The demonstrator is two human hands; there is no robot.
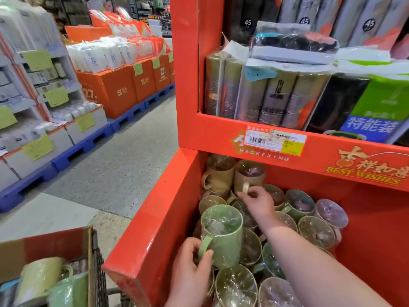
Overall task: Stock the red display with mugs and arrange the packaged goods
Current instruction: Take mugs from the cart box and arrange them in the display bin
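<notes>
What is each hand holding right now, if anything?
Left hand: grips the green mug by its handle.
Right hand: pinches the tan mug by its handle.

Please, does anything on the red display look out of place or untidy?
Yes. On the upper shelf a clear-wrapped pack lies flat and tilted on top of the upright packages, not in their row. In the lower bin the mugs lie heaped, pointing different ways.

left grip: bare hand | right grip: bare hand | right forearm: bare
</notes>
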